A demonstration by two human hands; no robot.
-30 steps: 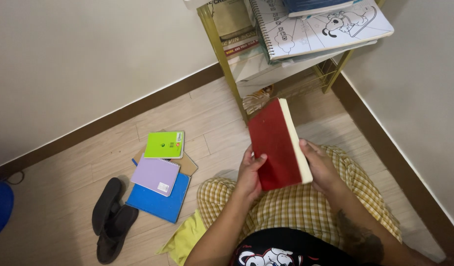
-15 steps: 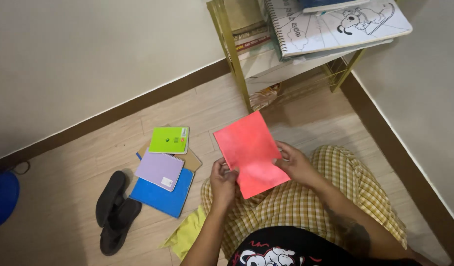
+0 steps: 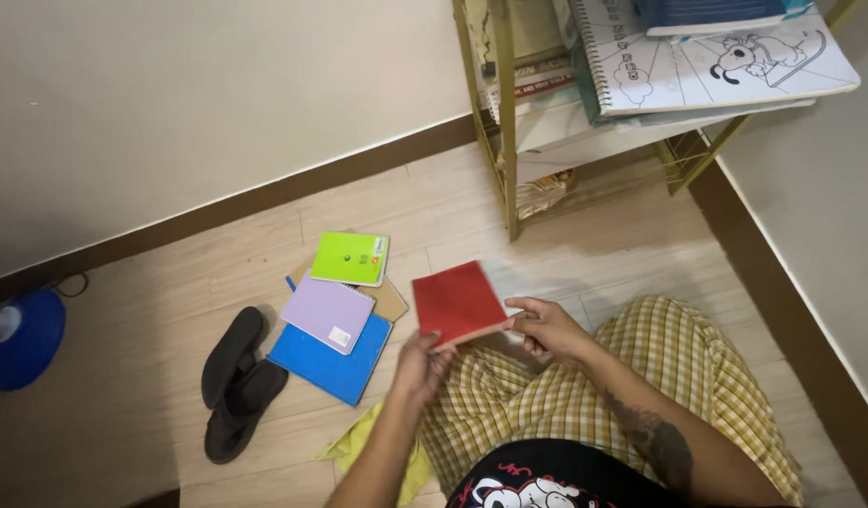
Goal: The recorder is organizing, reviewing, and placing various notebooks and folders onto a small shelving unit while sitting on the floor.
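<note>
Both hands grasped the red book (image 3: pixel 457 303), flat above the knees: the left hand (image 3: pixel 422 363) pinched its near corner, the right hand (image 3: pixel 544 326) gripped its right edge. Left of the grip, a notebook pile (image 3: pixel 340 310) lay beside black slippers (image 3: pixel 236 381).

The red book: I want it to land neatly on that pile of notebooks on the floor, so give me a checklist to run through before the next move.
1. Both hands on the red book: ok, left hand at its near corner, right hand at its right edge.
2. Book closed: ok.
3. Top of the notebook pile bare: ok, green notebook and purple notebook lie flat on the blue one.
4. Path to the pile unobstructed: ok, only floor between.
5. Black sandals apart from the pile: cannot tell, very close.
</note>
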